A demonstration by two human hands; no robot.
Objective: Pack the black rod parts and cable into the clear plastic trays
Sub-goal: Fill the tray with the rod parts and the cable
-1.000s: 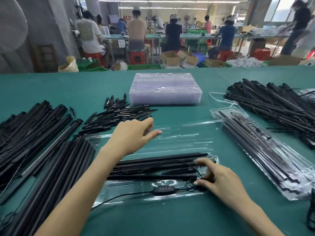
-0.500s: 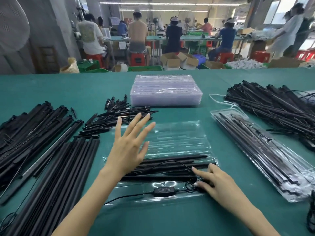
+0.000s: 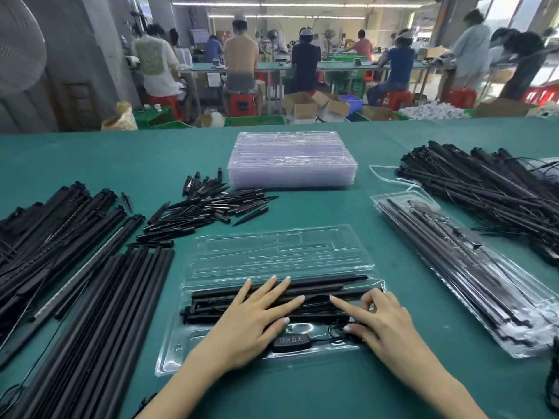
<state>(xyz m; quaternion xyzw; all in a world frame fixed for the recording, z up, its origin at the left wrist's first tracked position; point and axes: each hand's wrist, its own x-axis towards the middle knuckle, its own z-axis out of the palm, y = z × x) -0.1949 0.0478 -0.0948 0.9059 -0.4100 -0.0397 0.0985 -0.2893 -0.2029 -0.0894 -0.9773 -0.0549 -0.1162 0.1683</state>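
Two hands: over open clear tray (image 3: pixel 211 346), table centre.
Left hand (image 3: pixel 251 325): flat, fingers straight, pressed on black rods (image 3: pixel 326 285) in tray.
Right hand (image 3: pixel 382 325): forefinger straight on rods, others curled, thumb touching cable (image 3: pixel 335 329).
Handling: rods likely stiff, light; cable limp; tray flimsy, best held by rim.

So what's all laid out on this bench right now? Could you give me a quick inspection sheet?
Surface: green table.
Job's things: open clear tray with black rods and controller loaded; closed packed tray on the right.
Clutter: long rods left, short spikes, empty tray stack, tangled rods right.
Grippers: left hand flat on the rods; right hand pointing with its forefinger, other fingers curled.
Cables: thin black cable coiled beside the controller.
Surroundings: workers seated at far benches, cardboard boxes, red stools.
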